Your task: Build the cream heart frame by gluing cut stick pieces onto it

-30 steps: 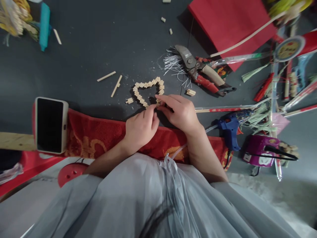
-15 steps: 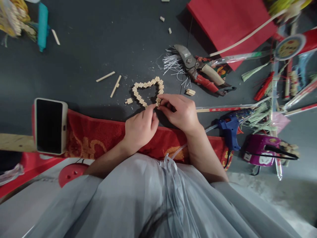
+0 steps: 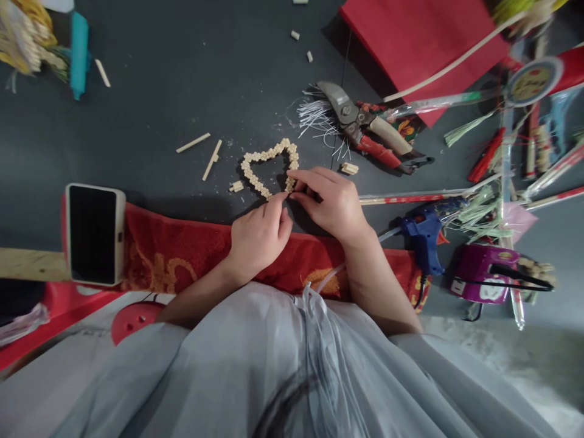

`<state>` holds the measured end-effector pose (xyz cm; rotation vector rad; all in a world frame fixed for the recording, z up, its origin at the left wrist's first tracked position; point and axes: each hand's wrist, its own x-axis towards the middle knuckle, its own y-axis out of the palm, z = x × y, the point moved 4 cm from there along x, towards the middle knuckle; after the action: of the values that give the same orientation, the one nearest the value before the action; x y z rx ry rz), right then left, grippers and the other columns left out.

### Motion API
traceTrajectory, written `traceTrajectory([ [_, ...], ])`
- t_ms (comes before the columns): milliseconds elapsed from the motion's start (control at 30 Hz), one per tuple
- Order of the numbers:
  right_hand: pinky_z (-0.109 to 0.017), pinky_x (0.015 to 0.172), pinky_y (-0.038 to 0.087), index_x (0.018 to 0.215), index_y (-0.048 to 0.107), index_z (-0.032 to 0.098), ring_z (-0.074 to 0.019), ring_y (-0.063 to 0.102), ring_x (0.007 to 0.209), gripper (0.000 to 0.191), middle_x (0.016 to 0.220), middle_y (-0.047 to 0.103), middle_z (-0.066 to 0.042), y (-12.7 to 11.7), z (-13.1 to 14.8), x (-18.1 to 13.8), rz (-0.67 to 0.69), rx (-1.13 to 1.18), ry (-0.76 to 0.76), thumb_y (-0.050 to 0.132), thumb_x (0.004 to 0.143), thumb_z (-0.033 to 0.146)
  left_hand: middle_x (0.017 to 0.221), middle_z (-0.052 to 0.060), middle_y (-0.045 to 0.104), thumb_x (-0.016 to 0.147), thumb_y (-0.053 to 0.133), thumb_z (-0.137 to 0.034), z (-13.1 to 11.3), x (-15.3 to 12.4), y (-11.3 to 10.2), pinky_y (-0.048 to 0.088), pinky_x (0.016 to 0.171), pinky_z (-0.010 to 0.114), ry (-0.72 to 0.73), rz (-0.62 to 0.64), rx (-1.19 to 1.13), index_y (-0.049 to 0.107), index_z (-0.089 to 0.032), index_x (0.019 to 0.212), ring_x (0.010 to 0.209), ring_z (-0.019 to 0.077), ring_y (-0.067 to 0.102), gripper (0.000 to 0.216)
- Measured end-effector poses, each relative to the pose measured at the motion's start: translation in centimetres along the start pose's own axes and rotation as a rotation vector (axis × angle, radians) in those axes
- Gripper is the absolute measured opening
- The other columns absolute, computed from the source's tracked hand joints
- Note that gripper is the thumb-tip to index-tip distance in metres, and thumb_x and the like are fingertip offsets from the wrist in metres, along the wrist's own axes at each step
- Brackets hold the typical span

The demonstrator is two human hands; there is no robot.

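A heart-shaped ring of small cream-coloured pieces (image 3: 257,157) lies on the dark table in front of me. My left hand (image 3: 261,234) is closed at its lower tip, thumb and fingers pinched on the ring. With thumb and forefinger, my right hand (image 3: 332,202) grips the ring's lower right side. The fingers hide the point of the heart. Close by on the left lies a small bundle of cream sticks (image 3: 236,187), and a similar short bundle (image 3: 349,168) rests beyond my right hand.
Pruning shears (image 3: 365,128) lie beyond my right hand, near white wires (image 3: 314,115). A blue glue gun (image 3: 424,234) and purple device (image 3: 483,274) stand right. A phone-like device (image 3: 93,234) sits at left on a red towel (image 3: 182,243). Loose sticks (image 3: 212,159) lie ahead.
Both hands keep their grip on the heart-shaped ring, which shifts very slightly left in view. The whole view has moved a little; the other things lie as before.
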<state>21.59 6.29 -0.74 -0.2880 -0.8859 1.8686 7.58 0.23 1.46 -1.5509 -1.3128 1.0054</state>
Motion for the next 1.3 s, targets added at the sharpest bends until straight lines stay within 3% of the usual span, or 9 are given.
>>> traceTrajectory([
  [333, -0.030, 0.078, 0.054, 0.119, 0.070, 0.019, -0.0195, 0.068, 0.090, 0.031, 0.098, 0.074, -0.006, 0.09, 0.06, 0.07, -0.003, -0.010, 0.015, 0.057, 0.092, 0.017, 0.098, 0.010, 0.079, 0.098, 0.042, -0.027, 0.08, 0.05, 0.12, 0.049, 0.060, 0.025, -0.021, 0.006, 0.033, 0.064, -0.015, 0.128, 0.075, 0.0192, 0.074, 0.039],
  [600, -0.030, 0.079, 0.054, 0.118, 0.069, 0.018, -0.0184, 0.069, 0.089, 0.028, 0.097, 0.075, -0.006, 0.27, 0.11, -0.20, -0.044, 0.000, 0.014, 0.056, 0.093, 0.017, 0.089, 0.010, 0.080, 0.097, 0.045, -0.029, -0.14, 0.32, 0.23, 0.048, 0.057, 0.024, -0.034, 0.070, 0.044, 0.062, -0.014, 0.134, 0.070, 0.0196, 0.074, 0.043],
  [1000, -0.029, 0.077, 0.055, 0.116, 0.069, 0.021, -0.0173, 0.069, 0.084, 0.026, 0.092, 0.075, -0.004, 0.23, 0.25, -0.18, -0.065, 0.009, 0.018, 0.056, 0.093, 0.020, 0.094, 0.009, 0.080, 0.096, 0.043, -0.028, -0.12, 0.05, 0.25, 0.049, 0.058, 0.022, 0.003, -0.007, 0.061, 0.065, -0.013, 0.131, 0.071, 0.0172, 0.074, 0.043],
  [1300, -0.028, 0.077, 0.055, 0.115, 0.069, 0.019, -0.0163, 0.069, 0.083, 0.025, 0.091, 0.075, -0.004, 0.24, 0.22, -0.23, -0.093, 0.024, 0.003, 0.058, 0.092, 0.019, 0.091, 0.011, 0.079, 0.098, 0.043, -0.029, 0.08, 0.13, 0.54, 0.051, 0.063, 0.026, -0.041, 0.066, -0.005, 0.059, -0.011, 0.137, 0.074, 0.0204, 0.074, 0.046],
])
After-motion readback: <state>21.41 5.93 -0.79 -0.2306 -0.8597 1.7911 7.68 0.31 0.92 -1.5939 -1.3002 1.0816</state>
